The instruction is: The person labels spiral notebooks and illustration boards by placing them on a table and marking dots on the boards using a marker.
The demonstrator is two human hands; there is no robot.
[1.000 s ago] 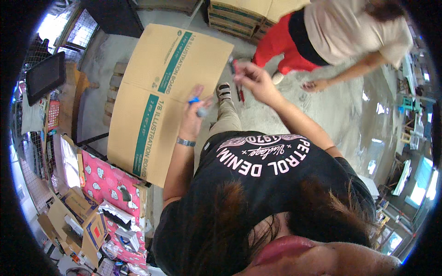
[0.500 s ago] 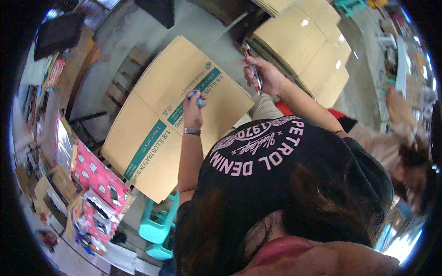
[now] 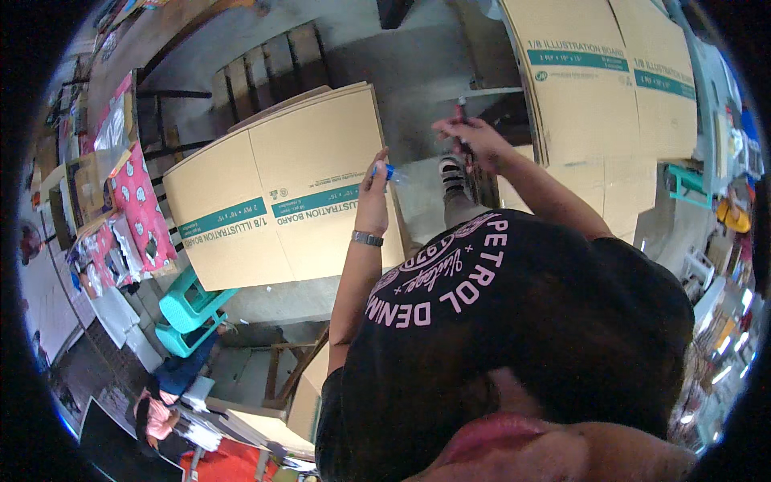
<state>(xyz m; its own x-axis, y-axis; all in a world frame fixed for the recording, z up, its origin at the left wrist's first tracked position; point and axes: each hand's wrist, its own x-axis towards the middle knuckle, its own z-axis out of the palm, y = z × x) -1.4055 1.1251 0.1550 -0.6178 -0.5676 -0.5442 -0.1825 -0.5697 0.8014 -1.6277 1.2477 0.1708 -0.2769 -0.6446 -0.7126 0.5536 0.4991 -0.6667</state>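
Note:
My left hand (image 3: pixel 373 193), with a metal watch (image 3: pixel 368 238) at the wrist, is at the right end of a stack of flat brown cardboard cartons (image 3: pixel 321 145). Its fingers close round a small blue and clear plastic thing (image 3: pixel 392 172), mostly hidden by the hand. To the right, above the floor, my right hand (image 3: pixel 482 143) grips a slim red and dark tool (image 3: pixel 461 112). Blur and the fingers hide the tool's exact kind. The cartons carry green printed bands, and neither end of the tool touches them.
Another stack of flat cartons (image 3: pixel 578 104) stands on the right. Green plastic stools (image 3: pixel 189 305) are by the left stack's near edge. A pink-covered table (image 3: pixel 140 201) holds clutter at far left. My shoe (image 3: pixel 452 173) shows on the floor between the stacks.
The view has turned to the right, bringing more of the right-hand carton stack in. My left hand is now at the left stack's right end. Both hands still hold their things.

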